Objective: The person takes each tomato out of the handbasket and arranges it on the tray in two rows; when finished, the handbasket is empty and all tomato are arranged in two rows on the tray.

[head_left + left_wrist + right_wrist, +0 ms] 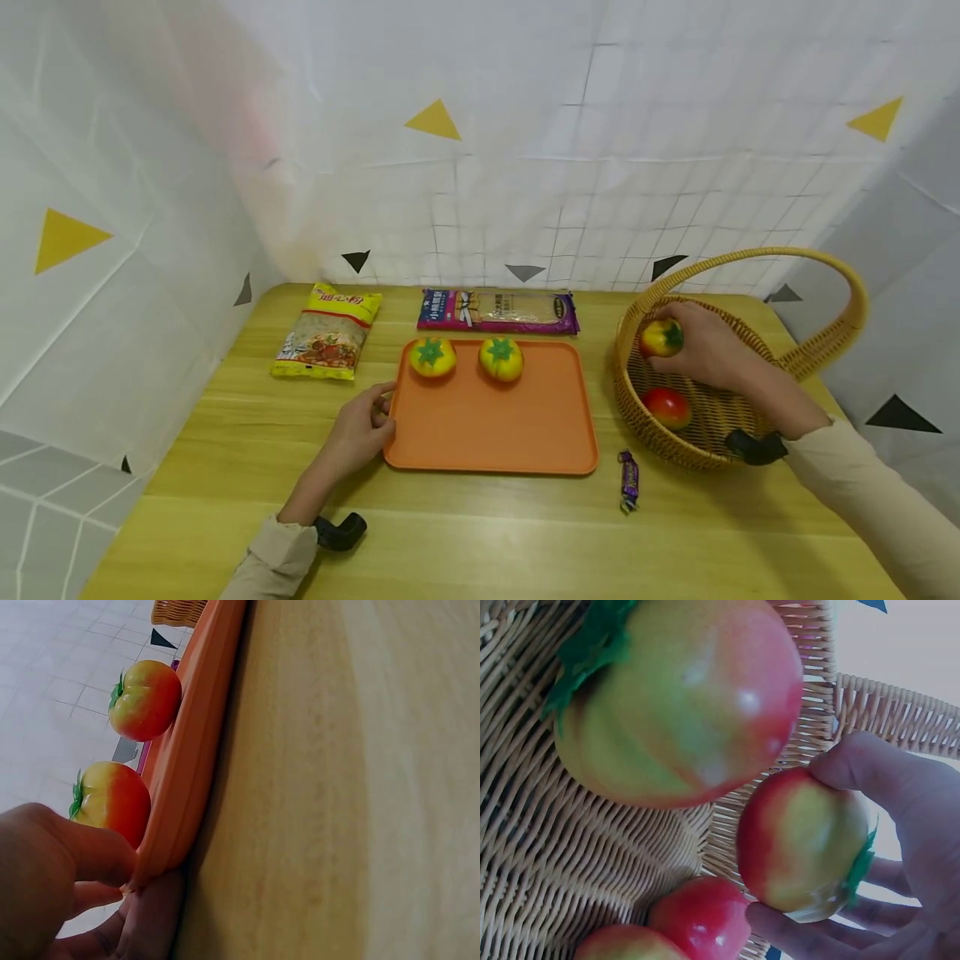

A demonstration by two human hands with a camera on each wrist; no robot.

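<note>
My left hand (358, 427) pinches the left rim of an orange tray (491, 425); in the left wrist view its thumb and fingers (105, 859) meet at the rim. Two artificial persimmons, yellow-red with green leafy tops, sit along the tray's far side: one left (432, 357), one right (501, 359). My right hand (705, 343), inside the wicker basket (626, 392), grips another persimmon (802, 840) between thumb and fingers. Close to the right wrist camera lies a further persimmon (682, 697), and a red fruit (701, 915) is below the held one.
Behind the tray lies a purple noodle pack (498, 311). A yellow-and-clear food bag (327, 332) is at the back left. Between tray and basket, nearer the front, lies a purple wrapped candy (628, 481). The basket's tall handle (757, 252) arches over its opening.
</note>
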